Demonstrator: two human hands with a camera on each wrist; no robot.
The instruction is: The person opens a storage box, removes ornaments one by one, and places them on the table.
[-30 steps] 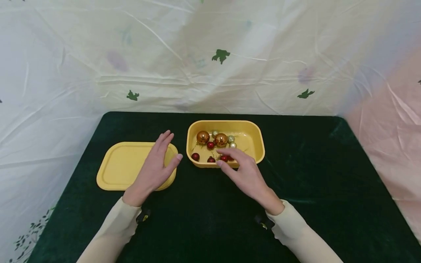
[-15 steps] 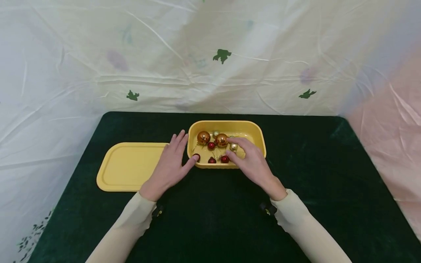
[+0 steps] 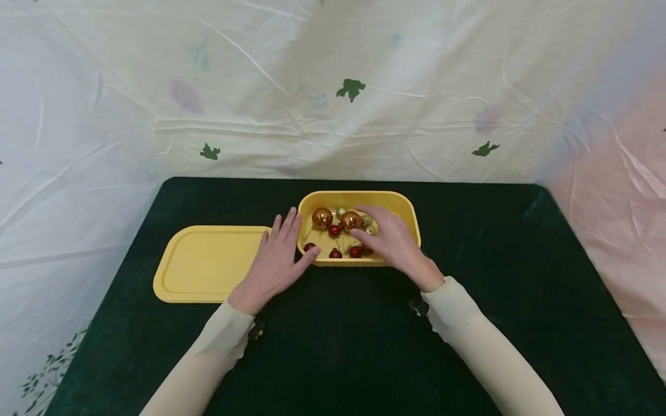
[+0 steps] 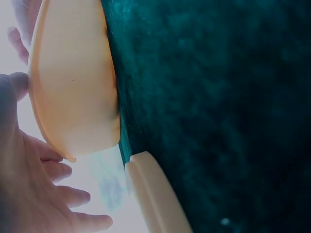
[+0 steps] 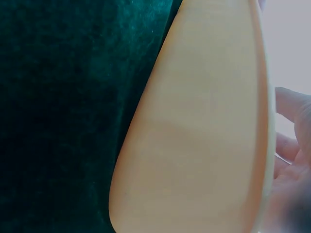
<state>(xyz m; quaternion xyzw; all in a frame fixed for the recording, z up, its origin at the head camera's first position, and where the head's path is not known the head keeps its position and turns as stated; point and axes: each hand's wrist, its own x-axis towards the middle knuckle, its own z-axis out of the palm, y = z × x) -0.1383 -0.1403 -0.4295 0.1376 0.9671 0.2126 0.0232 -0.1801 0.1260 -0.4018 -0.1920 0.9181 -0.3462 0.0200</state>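
A yellow rectangular box (image 3: pixel 359 262) in the head view holds two copper baubles (image 3: pixel 322 218), several small red baubles (image 3: pixel 335 231) and pale gold ones (image 3: pixel 341 212). My left hand (image 3: pixel 273 263) is at the box's left end, fingers extended along the side and thumb over the front rim. In the left wrist view its thumb tip touches the rim. My right hand (image 3: pixel 396 242) reaches over the box's right half. Its thumb and index finger are spread apart by the right copper bauble (image 3: pixel 351 221). The box wall (image 5: pixel 194 111) partly hides these fingers in the right wrist view.
A flat yellow lid (image 3: pixel 208 266) lies left of the box, partly behind the left hand. Both stand on a dark green cloth-covered table (image 3: pixel 333 346). A pale curtain (image 3: pixel 406 115) with green leaf shapes hangs behind the table's back edge.
My left hand has moved right from above the lid to the box's left end. My right hand has shifted slightly right and further over the box. The baubles appear to stay inside.
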